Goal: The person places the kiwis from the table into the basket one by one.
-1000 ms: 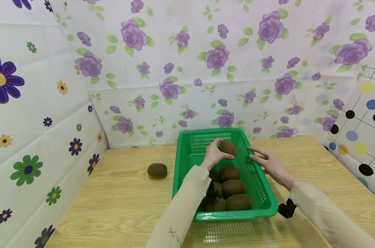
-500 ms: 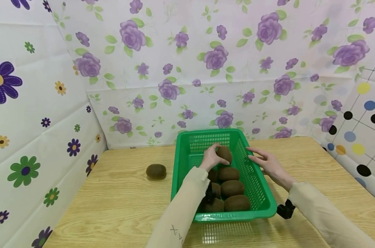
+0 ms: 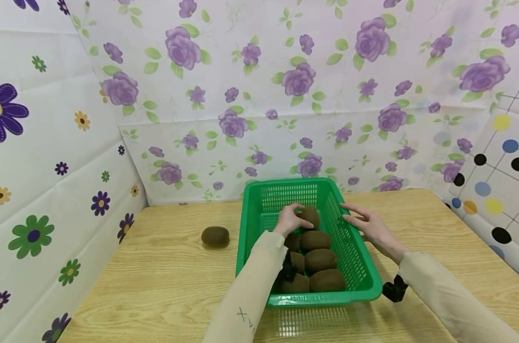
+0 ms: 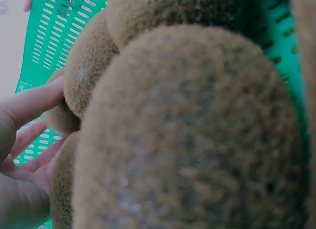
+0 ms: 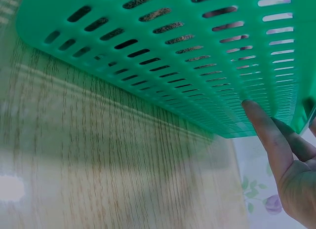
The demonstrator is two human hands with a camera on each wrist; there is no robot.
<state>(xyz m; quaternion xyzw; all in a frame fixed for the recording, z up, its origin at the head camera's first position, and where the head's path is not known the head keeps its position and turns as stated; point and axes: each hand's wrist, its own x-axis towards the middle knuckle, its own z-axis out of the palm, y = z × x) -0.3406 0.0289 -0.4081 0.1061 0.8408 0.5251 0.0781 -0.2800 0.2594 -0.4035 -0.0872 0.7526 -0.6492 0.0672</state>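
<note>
Inside the green plastic basket [image 3: 358, 267], my left hand [image 3: 287, 220] holds a brown fuzzy kiwi [image 3: 312, 216] by its left end, thumb on the near side and fingers on the far side. That kiwi sits low, behind a column of other kiwis [image 3: 321, 260]. More kiwis lie partly hidden under my left forearm. In the left wrist view a close kiwi [image 4: 192, 135] fills most of the picture, and my thumb [image 4: 34, 103] touches one farther off. My right hand [image 3: 373, 228] rests against the basket's right side with extended fingers, some at the rim.
A single kiwi [image 3: 215, 237] lies on the wooden table [image 3: 169, 281] left of the basket. Behind the table hangs a floral cloth [image 3: 259, 95], with patterned cloths at both sides. A black wrist camera [image 3: 395, 289] hangs below the right sleeve, near the basket.
My left hand has lowered the kiwi and brought it slightly nearer, down behind the others in the basket. The hand has edged left on it. The right hand stays at the basket's side.
</note>
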